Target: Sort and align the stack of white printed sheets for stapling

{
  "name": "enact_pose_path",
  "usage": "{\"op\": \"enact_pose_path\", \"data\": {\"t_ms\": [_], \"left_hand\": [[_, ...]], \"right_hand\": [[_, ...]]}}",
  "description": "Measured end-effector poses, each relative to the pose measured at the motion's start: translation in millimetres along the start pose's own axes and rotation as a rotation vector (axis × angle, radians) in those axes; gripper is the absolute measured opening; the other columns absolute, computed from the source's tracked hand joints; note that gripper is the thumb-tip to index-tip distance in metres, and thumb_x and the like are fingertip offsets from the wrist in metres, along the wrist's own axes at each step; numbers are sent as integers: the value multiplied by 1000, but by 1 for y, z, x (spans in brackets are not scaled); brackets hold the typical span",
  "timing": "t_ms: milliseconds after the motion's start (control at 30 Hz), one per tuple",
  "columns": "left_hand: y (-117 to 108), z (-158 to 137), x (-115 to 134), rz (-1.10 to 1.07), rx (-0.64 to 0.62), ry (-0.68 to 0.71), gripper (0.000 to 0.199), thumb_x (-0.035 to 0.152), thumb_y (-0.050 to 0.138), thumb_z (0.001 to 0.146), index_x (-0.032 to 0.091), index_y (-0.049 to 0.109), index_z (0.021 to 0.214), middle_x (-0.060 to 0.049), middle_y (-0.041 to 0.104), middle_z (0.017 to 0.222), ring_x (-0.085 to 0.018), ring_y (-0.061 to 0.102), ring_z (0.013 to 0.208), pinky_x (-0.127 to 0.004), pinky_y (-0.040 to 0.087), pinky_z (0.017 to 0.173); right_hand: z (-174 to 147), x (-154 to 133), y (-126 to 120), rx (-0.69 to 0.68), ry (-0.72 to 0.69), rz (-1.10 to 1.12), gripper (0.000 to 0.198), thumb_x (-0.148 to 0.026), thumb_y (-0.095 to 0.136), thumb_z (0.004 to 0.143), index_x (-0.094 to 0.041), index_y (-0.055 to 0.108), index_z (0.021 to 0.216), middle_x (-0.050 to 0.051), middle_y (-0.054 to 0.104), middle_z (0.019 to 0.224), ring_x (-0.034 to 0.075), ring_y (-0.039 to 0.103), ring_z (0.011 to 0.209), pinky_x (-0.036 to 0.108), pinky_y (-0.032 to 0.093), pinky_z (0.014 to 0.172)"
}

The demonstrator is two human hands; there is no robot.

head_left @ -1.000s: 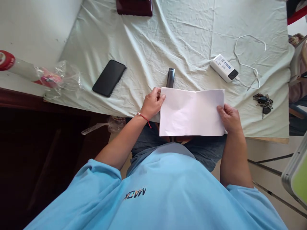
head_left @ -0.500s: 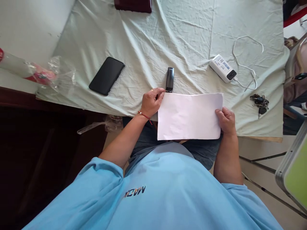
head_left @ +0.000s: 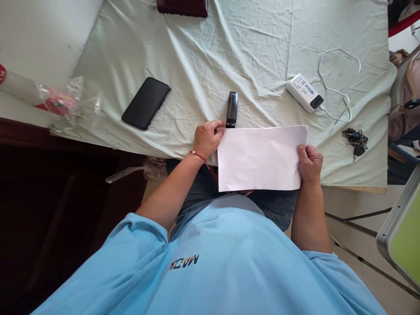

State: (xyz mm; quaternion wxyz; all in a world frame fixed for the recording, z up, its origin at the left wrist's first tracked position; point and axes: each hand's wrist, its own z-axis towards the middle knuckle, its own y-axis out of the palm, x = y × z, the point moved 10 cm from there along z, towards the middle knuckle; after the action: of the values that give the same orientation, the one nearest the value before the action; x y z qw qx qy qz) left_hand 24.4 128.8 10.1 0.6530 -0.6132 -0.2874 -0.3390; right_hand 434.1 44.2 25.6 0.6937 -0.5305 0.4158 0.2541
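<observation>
A stack of white paper lies between my hands at the table's near edge, its lower part reaching past that edge over my lap. My left hand is closed on the upper left corner of the paper, the fingertips close to the front end of a black stapler. This stapler stands on the cloth, pointing at the paper's top edge. On the opposite side, my right hand pinches the right edge of the paper, thumb on top and the other fingers underneath.
On the pale green tablecloth lie a black phone to the left, a white power bank with a cable, and a bunch of keys. A dark red object sits at the far edge. Plastic-wrapped bottle at left.
The paper has shifted slightly to the right and turned a little, its right side going away from me. My right hand has moved up with it; the stapler's front touches nearer the paper.
</observation>
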Motion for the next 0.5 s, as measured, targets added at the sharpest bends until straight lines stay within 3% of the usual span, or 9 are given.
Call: {"op": "enact_pose_path", "data": {"t_ms": [133,267,500], "left_hand": [[0,13,-15,-114,-32,-121,19,28,78,89,19,87,104,-5,84,85,-21,73,79,-34,60,82],[1,25,-11,-118,-83,-81,12,24,75,87,19,86,88,-6,84,84,-22,73,79,-35,60,81],[2,36,2,-8,-2,-39,13,15,71,88,21,83,90,-5,81,80,-24,73,80,-40,60,88]], "right_hand": [[1,2,-1,5,14,33,73,-90,74,90,-26,45,68,-3,37,69,15,32,69,33,28,63],[1,4,-4,27,24,53,72,-89,75,88,-26,46,70,-3,37,69,15,32,69,33,28,63],[5,11,-6,60,63,116,66,-82,80,85,-25,50,72,-4,40,71,14,35,69,32,32,64]]}}
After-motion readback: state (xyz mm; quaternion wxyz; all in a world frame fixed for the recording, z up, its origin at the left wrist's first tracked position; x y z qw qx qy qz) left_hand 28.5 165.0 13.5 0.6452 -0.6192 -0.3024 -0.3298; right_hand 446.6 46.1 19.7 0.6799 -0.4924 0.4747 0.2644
